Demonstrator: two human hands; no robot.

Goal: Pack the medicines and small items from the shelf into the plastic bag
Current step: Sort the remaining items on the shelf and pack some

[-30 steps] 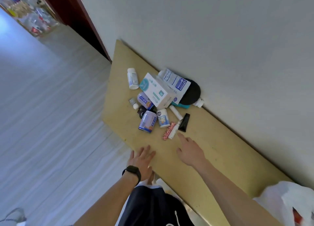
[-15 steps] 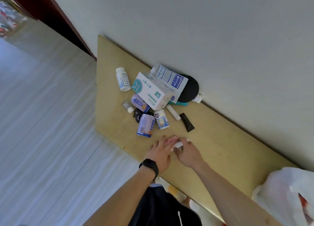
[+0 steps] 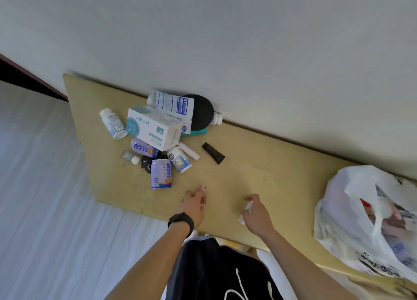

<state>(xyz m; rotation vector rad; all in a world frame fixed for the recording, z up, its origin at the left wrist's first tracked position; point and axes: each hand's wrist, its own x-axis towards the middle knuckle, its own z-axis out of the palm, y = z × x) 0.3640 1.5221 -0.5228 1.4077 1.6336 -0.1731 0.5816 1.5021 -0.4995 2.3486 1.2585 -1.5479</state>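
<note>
On the yellowish shelf board point(image 3: 259, 164) lies a pile of medicines: a white box point(image 3: 153, 128), a white bottle point(image 3: 112, 123), a blue and orange can point(image 3: 160, 174), a small white jar point(image 3: 179, 160), a white stick point(image 3: 189, 151) and a black tube point(image 3: 213, 153). My left hand point(image 3: 194, 204) grips a small red-dotted item point(image 3: 203, 188), whose tip shows above the fingers. My right hand point(image 3: 256, 211) holds a small white tube point(image 3: 247, 208). The white plastic bag point(image 3: 361, 220) stands open at the right end of the board, with items inside.
A black round object point(image 3: 200, 112) and a blue-printed pouch point(image 3: 173, 103) lean near the grey wall point(image 3: 225, 40). A small clear vial point(image 3: 127, 157) and a black gadget point(image 3: 146, 163) lie by the can. Pale floorboards point(image 3: 45, 209) lie left of the board.
Both hands reached the two small items at the pile's near edge and picked them up. They have drawn apart, the right one moving towards the bag. The camera has turned right.
</note>
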